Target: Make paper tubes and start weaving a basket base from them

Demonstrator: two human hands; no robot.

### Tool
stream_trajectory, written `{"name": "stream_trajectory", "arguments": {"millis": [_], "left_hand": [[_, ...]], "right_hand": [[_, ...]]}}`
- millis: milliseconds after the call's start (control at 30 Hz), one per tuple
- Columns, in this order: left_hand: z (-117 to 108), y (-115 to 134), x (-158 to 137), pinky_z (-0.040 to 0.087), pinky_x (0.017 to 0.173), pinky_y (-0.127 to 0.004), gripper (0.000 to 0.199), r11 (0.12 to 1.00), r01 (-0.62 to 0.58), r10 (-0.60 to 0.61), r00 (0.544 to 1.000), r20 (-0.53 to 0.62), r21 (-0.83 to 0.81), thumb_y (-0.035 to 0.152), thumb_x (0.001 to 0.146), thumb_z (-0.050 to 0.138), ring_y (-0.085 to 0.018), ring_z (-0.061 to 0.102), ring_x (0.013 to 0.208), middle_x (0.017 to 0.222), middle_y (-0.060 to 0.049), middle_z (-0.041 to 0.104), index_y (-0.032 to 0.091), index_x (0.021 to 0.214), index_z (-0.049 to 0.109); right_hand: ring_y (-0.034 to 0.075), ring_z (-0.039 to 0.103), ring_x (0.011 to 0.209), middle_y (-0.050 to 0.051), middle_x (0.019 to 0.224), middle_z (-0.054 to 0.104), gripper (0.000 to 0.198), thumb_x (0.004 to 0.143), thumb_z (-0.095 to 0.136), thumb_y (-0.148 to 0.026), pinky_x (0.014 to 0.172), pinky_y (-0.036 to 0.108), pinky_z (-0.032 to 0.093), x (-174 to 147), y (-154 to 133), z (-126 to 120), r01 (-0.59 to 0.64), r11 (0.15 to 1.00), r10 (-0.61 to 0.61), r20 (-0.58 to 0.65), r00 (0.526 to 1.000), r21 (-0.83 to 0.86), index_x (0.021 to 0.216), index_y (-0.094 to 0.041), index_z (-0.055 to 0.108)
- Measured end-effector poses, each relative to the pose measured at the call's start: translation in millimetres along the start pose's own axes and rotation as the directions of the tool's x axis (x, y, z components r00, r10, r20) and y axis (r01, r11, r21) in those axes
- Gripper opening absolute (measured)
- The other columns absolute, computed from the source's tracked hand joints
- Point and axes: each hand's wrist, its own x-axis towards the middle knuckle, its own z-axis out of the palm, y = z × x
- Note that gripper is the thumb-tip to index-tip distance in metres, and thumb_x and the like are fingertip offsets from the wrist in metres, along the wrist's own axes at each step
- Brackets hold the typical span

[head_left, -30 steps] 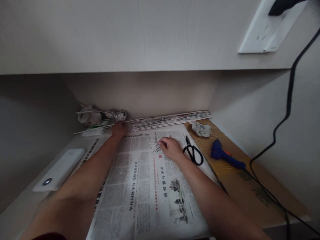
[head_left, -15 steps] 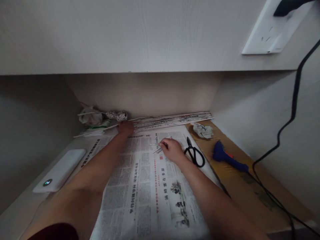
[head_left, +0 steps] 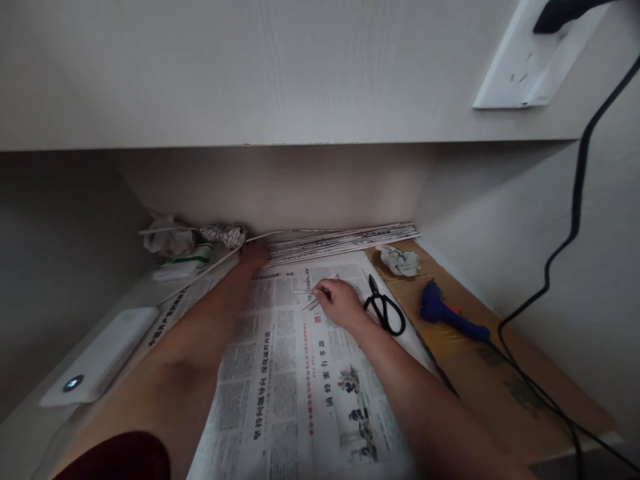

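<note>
At the back, my left hand (head_left: 255, 255) is closed at the left end of a bundle of rolled newspaper sticks (head_left: 340, 243). A long, bowed rolled paper stick (head_left: 203, 271) runs through or against its fingers, which are dark and partly hidden. My right hand (head_left: 337, 301) is pinched above the spread newspaper (head_left: 285, 347); short thin sticks (head_left: 309, 305) poke out from its fingertips to the left. Just right of that hand lie black-handled scissors (head_left: 384, 308), blades pointing away.
On the cardboard (head_left: 480, 380) at right are a blue glue gun (head_left: 450, 313) with a black cord and a crumpled paper wad (head_left: 400, 261). A white power bank (head_left: 100, 357) lies at left. Behind it are a plastic bag (head_left: 170, 239) and a speckled bundle (head_left: 225, 235). A panel (head_left: 280, 80) overhangs.
The long paper stick at my left hand has shifted: its left end is nearer to me and its far part now bows above the bundle. My right hand keeps its pinch. The view has shifted slightly.
</note>
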Motion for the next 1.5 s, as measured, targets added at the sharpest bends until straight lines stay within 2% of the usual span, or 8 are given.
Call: {"name": "stream_trajectory", "arguments": {"millis": [100, 333, 500, 733, 900, 1067, 1233, 1500], "left_hand": [[-2, 3, 2, 0.050, 0.087, -0.043, 0.031, 0.994, 0.063, -0.066, 0.998, 0.025, 0.090, 0.032, 0.091, 0.052, -0.024, 0.059, 0.104, 0.118, -0.012, 0.059, 0.014, 0.116, 0.058], [-11, 12, -2, 0.048, 0.091, -0.046, 0.031, 0.984, 0.059, -0.069, 0.996, 0.053, 0.169, 0.032, 0.089, 0.057, -0.026, 0.058, 0.107, 0.115, -0.012, 0.062, 0.014, 0.113, 0.061], [-15, 13, 5, 0.044, 0.090, -0.041, 0.023, 0.990, 0.071, -0.080, 0.994, 0.072, 0.123, 0.024, 0.082, 0.062, -0.031, 0.061, 0.105, 0.102, -0.015, 0.070, 0.014, 0.101, 0.070], [-11, 14, 10, 0.045, 0.087, -0.031, 0.030, 1.000, 0.005, -0.007, 0.997, 0.074, 0.027, 0.022, 0.078, 0.061, -0.025, 0.061, 0.105, 0.112, -0.012, 0.068, 0.018, 0.107, 0.068], [-13, 20, 12, 0.043, 0.090, -0.034, 0.026, 0.999, -0.034, 0.035, 0.999, 0.039, -0.008, 0.023, 0.076, 0.061, -0.028, 0.061, 0.106, 0.104, -0.014, 0.070, 0.017, 0.100, 0.071], [-13, 19, -1, 0.036, 0.102, -0.036, 0.034, 0.994, -0.090, 0.084, 0.991, -0.104, -0.062, 0.024, 0.084, 0.049, -0.027, 0.054, 0.117, 0.119, -0.014, 0.064, 0.017, 0.113, 0.066], [-6, 5, -24, 0.046, 0.089, -0.032, 0.029, 0.981, -0.105, 0.093, 0.992, -0.082, -0.161, 0.032, 0.081, 0.058, -0.024, 0.064, 0.098, 0.103, -0.009, 0.071, 0.021, 0.105, 0.069], [-7, -7, -39, 0.046, 0.088, -0.038, 0.020, 0.915, 0.112, -0.164, 0.981, -0.103, -0.388, 0.026, 0.079, 0.057, -0.028, 0.064, 0.098, 0.095, -0.010, 0.073, 0.019, 0.090, 0.073]], "right_hand": [[0.015, 0.057, 0.068, -0.001, 0.071, 0.067, 0.016, 0.088, 0.053, -0.026, 0.078, 0.026, 0.039, 0, 0, 0, -0.004, 1.000, 0.004, 0.003, 1.000, -0.001, 0.078, -0.022, 0.065], [0.015, 0.058, 0.067, -0.001, 0.071, 0.068, 0.016, 0.088, 0.054, -0.027, 0.084, 0.027, 0.040, 0, 2, 2, -0.014, 1.000, 0.014, 0.003, 1.000, 0.013, 0.079, -0.023, 0.066], [0.014, 0.059, 0.066, -0.002, 0.070, 0.068, 0.017, 0.088, 0.053, -0.027, 0.093, 0.029, 0.037, 0, 2, 3, -0.015, 1.000, 0.015, -0.001, 1.000, 0.025, 0.078, -0.023, 0.066], [0.014, 0.057, 0.062, -0.002, 0.068, 0.067, 0.017, 0.088, 0.054, -0.027, 0.096, 0.030, 0.035, 0, 1, 3, -0.026, 0.999, 0.026, 0.001, 1.000, 0.031, 0.076, -0.023, 0.066], [0.014, 0.059, 0.067, -0.002, 0.071, 0.068, 0.017, 0.088, 0.053, -0.028, 0.095, 0.030, 0.036, 0, 1, 2, -0.036, 0.999, 0.036, 0.011, 0.999, 0.025, 0.078, -0.023, 0.067], [0.014, 0.058, 0.066, -0.002, 0.072, 0.068, 0.018, 0.089, 0.053, -0.028, 0.096, 0.030, 0.036, -1, 1, 2, -0.018, 0.999, 0.018, 0.011, 1.000, 0.033, 0.078, -0.023, 0.066], [0.014, 0.059, 0.069, -0.002, 0.072, 0.068, 0.017, 0.088, 0.053, -0.028, 0.097, 0.030, 0.035, -1, 2, 2, -0.021, 1.000, 0.021, 0.004, 1.000, 0.011, 0.078, -0.024, 0.066], [0.015, 0.059, 0.068, -0.001, 0.072, 0.068, 0.018, 0.089, 0.052, -0.029, 0.093, 0.029, 0.037, 0, 1, 3, -0.018, 1.000, 0.018, 0.010, 1.000, 0.000, 0.078, -0.023, 0.066]]}}
